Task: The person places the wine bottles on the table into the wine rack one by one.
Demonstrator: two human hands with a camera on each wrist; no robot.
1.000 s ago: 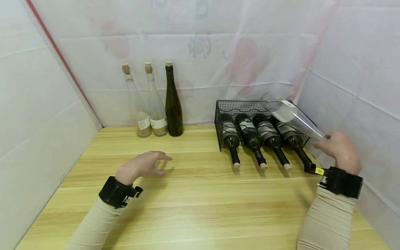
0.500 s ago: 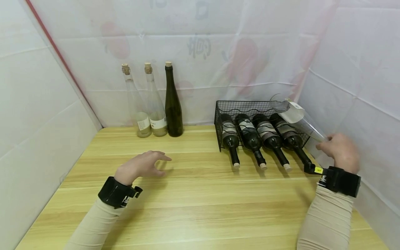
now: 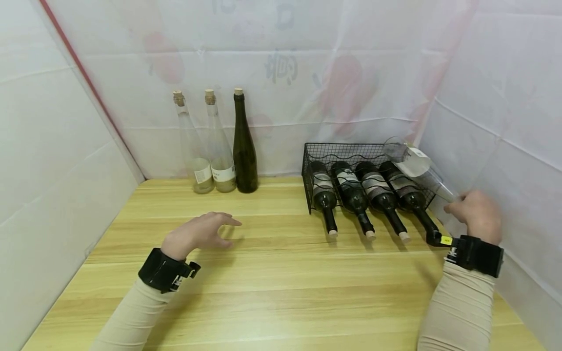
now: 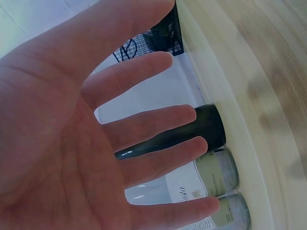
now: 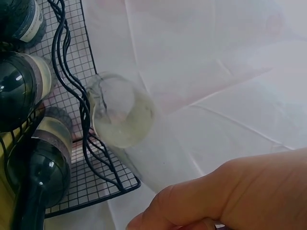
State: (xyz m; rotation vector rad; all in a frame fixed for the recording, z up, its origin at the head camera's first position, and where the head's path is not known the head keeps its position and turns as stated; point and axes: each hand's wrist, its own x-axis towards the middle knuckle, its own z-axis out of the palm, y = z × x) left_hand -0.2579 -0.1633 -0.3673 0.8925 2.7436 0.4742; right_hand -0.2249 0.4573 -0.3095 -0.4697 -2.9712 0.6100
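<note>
My right hand [image 3: 478, 214] grips the neck of a clear glass bottle [image 3: 414, 163] with a white label. The bottle slants up and left, its base over the back right corner of a black wire wine rack [image 3: 307, 195]. In the right wrist view the bottle's base [image 5: 122, 112] overlaps the rack's wavy wires [image 5: 81, 96]. Several dark wine bottles [image 3: 351, 192] lie side by side low in the rack, corked necks toward me. My left hand [image 3: 202, 234] hovers over the left part of the table, fingers spread, with nothing in it.
Two clear corked bottles [image 3: 224, 173] and one dark green bottle [image 3: 245, 156] stand upright at the table's back left. White sheeting [image 3: 281, 112] closes off the back and both sides. The wooden table [image 3: 281, 287] spans the front.
My right hand has moved slightly left, and the clear bottle's base has swung right and down toward the rack's right end. The left hand has stayed still.
</note>
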